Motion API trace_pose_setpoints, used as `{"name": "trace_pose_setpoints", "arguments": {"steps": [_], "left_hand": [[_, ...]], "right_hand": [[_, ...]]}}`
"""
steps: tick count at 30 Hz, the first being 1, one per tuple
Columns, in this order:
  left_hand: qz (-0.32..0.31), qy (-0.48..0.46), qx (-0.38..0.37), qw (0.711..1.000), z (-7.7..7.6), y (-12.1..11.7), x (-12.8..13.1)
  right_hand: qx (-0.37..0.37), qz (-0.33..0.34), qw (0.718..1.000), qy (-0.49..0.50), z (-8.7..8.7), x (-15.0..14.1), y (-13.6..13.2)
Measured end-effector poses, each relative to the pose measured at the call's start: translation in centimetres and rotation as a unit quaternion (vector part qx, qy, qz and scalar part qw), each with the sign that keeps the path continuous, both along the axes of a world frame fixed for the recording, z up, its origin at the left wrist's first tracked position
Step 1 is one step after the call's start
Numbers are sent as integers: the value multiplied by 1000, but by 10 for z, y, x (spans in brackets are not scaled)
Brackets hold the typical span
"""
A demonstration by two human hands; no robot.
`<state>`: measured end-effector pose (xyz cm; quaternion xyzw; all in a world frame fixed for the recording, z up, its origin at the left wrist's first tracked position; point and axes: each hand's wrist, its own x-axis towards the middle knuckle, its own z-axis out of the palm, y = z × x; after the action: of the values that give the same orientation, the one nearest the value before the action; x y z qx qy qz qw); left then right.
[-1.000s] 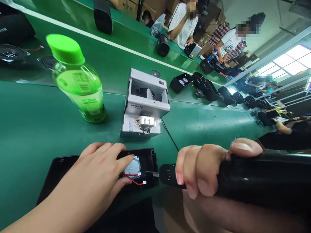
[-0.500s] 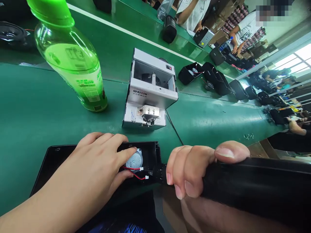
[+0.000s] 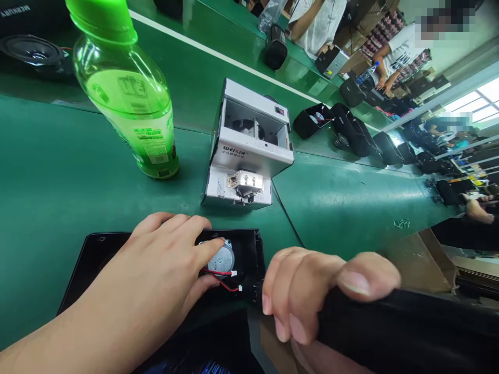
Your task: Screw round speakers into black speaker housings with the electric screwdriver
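My left hand [image 3: 167, 265] lies over a black speaker housing [image 3: 246, 249], fingers curled over its far edge and the thumb on the near side. Between finger and thumb shows a round silver speaker magnet [image 3: 221, 261] inside the housing. Red and black wires with white plugs [image 3: 234, 273] come out beside it. My right hand [image 3: 300, 291] is wrapped round a black electric screwdriver [image 3: 390, 327], held nearly level with its front end towards the housing's right side. The bit's tip cannot be made out.
Beyond the housing stands a grey screw feeder [image 3: 249, 150]. A green drink bottle [image 3: 140, 119] is to its left, a loose speaker [image 3: 33, 52] further back. Black housings [image 3: 351, 127] line the bench at right. A cardboard box [image 3: 424, 259] sits near the right edge. People work across the bench.
The view has shifted slightly, moving the scene rightwards. My right hand and the screwdriver have dropped a little, its rear end most. My left hand keeps its place on the housing.
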<state>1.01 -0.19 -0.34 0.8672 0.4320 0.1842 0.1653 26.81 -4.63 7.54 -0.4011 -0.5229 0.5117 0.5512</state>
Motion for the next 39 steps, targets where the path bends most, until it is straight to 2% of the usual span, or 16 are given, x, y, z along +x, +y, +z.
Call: {"name": "trace_pose_setpoints", "arguments": {"steps": [3, 8, 14, 21, 29, 33, 39], "left_hand": [[18, 7, 13, 1000, -1, -3, 3], [16, -9, 41, 999, -4, -7, 5], [16, -8, 32, 999, -8, -7, 1], [15, -26, 57, 998, -14, -8, -2], [-7, -44, 86, 995, -13, -5, -2], [-6, -45, 90, 995, -14, -5, -3], [6, -42, 90, 995, -17, -10, -4]], "right_hand": [[73, -32, 996, -31, 3, -4, 1], [116, -71, 990, -28, -1, -8, 5], [120, -52, 991, -25, -4, -4, 7], [53, -34, 997, 38, -5, -5, 3], [107, -42, 993, 2, -4, -8, 8], [112, -55, 992, -3, -4, -6, 9], [108, -33, 994, -4, -6, -4, 8]]}}
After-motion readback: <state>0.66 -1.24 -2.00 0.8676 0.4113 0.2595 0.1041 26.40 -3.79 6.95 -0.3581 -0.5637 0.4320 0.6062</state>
